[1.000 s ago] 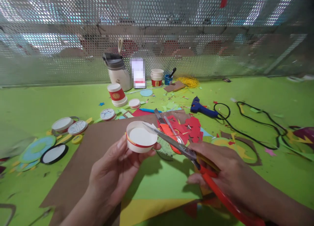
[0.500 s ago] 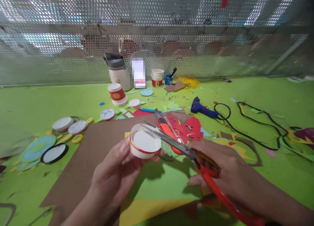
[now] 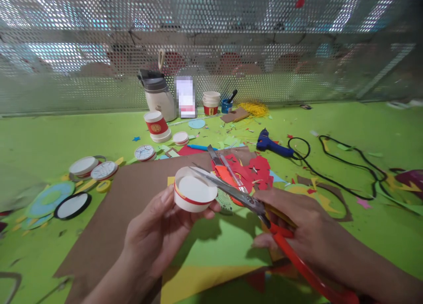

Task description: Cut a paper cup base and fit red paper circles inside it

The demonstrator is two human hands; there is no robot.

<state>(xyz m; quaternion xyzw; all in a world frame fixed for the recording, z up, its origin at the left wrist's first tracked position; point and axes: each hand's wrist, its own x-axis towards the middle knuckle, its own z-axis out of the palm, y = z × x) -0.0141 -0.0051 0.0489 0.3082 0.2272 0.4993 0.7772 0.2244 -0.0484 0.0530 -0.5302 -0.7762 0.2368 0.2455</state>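
Note:
A shallow white paper cup piece (image 3: 194, 202) with a thin red band sits in my left hand (image 3: 161, 227), its open side up and its rim between thumb and fingers. My right hand (image 3: 297, 224) is closed round the red handles of a pair of scissors (image 3: 238, 194). The blades reach left over the cup piece's rim, with their tips above its inside; whether they touch the wall I cannot tell. Beneath both hands lie green paper (image 3: 224, 246) and yellow paper (image 3: 198, 282). An orange utility knife (image 3: 223, 169) rests just beyond, beside red cut paper (image 3: 259, 172).
Brown cardboard (image 3: 109, 211) covers the middle left. A blue glue gun (image 3: 274, 145) and its black cord lie at the right. Several round lids, including a patterned lid (image 3: 104, 170), are on the left. A red-and-white cup (image 3: 157, 127), jug (image 3: 158, 94) and phone (image 3: 186, 97) stand at the back.
Almost nothing differs. The whole view has shifted very slightly, while the hands, cup piece and scissors keep the same arrangement.

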